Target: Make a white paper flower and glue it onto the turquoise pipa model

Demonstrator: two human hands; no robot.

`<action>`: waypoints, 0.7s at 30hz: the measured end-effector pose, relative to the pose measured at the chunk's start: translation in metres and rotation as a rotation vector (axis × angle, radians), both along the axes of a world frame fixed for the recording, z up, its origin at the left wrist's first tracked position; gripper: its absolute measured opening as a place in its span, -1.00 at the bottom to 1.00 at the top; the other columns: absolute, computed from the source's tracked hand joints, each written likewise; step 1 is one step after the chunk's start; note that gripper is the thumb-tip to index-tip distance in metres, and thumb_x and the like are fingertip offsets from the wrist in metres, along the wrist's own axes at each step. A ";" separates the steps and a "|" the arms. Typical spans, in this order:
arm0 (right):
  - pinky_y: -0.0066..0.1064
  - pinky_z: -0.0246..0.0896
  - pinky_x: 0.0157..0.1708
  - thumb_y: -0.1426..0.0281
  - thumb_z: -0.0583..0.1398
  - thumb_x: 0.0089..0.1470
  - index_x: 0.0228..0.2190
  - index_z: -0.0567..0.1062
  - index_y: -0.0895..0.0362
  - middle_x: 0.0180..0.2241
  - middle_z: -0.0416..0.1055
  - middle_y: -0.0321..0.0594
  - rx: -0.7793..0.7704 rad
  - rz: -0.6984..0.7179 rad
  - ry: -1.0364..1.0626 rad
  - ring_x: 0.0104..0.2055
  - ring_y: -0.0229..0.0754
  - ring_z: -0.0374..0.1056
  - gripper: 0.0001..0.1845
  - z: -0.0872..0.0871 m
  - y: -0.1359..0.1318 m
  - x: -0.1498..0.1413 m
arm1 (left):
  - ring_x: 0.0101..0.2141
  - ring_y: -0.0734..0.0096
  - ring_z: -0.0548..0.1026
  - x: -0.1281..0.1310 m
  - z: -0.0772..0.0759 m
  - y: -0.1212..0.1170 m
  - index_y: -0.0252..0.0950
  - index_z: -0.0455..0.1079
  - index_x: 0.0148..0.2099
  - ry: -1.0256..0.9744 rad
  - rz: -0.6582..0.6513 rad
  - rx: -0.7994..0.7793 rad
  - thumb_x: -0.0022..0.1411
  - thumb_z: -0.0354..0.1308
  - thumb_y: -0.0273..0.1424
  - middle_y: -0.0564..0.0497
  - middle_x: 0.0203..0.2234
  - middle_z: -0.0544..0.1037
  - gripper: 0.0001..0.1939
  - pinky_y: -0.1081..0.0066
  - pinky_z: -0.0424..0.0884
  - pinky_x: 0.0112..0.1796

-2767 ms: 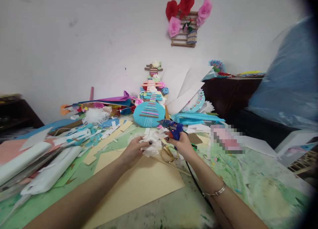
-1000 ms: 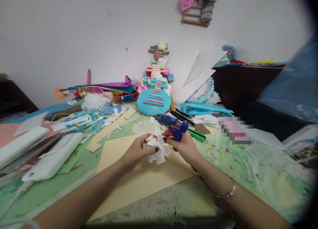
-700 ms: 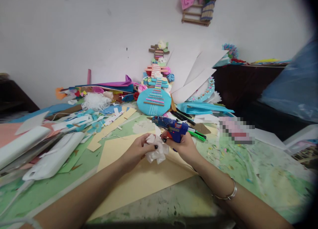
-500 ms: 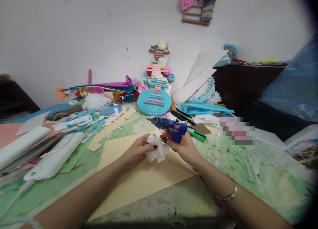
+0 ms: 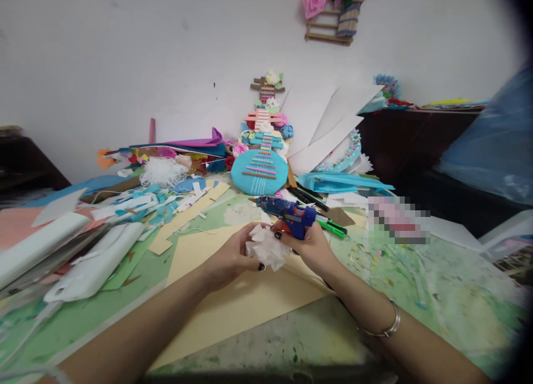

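A white paper flower (image 5: 270, 249) with ruffled petals is held in my left hand (image 5: 231, 257), whose thumb lies along its lower edge. My right hand (image 5: 311, 246) is wrapped round the handle of a blue hot glue gun (image 5: 291, 215), its nozzle pointing left above the flower. The right fingertips reach the flower's upper right edge; whether they also pinch a petal I cannot tell. Beneath both hands lies a cream sheet of card (image 5: 225, 306). The gun's red light shows near the grip.
A blue paper lute (image 5: 259, 172) stands behind the hands, amid paper flowers. A green-handled cutter (image 5: 333, 227) and black pens (image 5: 308, 196) lie right of the gun. Paper scraps (image 5: 166, 209), tangled white string (image 5: 164, 172) and a white power strip (image 5: 95, 262) are on the left.
The view has tilted down since the earliest frame. My left thumb has shifted from the flower's middle to its lower edge, and the flower has turned. The glue gun stays in my right hand.
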State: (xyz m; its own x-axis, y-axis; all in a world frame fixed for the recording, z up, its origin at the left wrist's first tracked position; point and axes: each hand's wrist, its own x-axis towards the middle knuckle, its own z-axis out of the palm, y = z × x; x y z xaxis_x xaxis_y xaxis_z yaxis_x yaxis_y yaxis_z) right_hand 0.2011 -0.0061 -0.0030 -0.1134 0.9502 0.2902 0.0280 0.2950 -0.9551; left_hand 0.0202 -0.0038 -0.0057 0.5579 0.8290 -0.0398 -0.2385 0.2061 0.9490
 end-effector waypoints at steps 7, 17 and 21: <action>-0.26 0.30 -0.22 0.34 0.30 -0.19 -0.40 0.47 0.17 -0.33 0.50 -0.15 0.010 -0.046 0.063 -0.25 -0.09 0.40 -0.76 0.007 0.001 0.007 | -0.27 0.36 0.42 -0.001 0.000 0.002 -0.30 0.30 -0.02 -0.045 0.036 0.011 -0.27 0.32 -0.61 -0.04 -0.25 0.47 -0.33 0.48 0.29 -0.28; -0.20 0.29 -0.13 0.27 0.37 -0.28 -0.37 0.47 0.15 -0.29 0.52 -0.12 -0.024 -0.093 0.096 -0.21 -0.07 0.42 -0.63 0.011 0.002 0.010 | -0.24 0.38 0.48 -0.002 -0.001 0.005 -0.33 0.32 -0.02 -0.065 0.148 0.003 -0.22 0.36 -0.59 -0.08 -0.21 0.52 -0.37 0.47 0.38 -0.23; -0.38 0.30 -0.44 0.22 0.36 -0.25 -0.44 0.43 0.17 -0.51 0.44 -0.25 0.031 -0.175 0.082 -0.49 -0.23 0.36 -0.65 0.019 -0.002 0.016 | -0.26 0.37 0.48 -0.002 -0.002 0.006 -0.34 0.29 -0.01 -0.051 0.214 0.019 -0.22 0.38 -0.56 -0.08 -0.24 0.52 -0.35 0.44 0.39 -0.21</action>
State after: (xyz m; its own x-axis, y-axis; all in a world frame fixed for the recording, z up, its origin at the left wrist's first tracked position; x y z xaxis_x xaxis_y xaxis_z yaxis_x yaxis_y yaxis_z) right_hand 0.2167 -0.0082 0.0161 0.0784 0.9438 0.3212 0.0042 0.3219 -0.9468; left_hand 0.0187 0.0026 -0.0075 0.3702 0.9289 0.0007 -0.3223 0.1277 0.9380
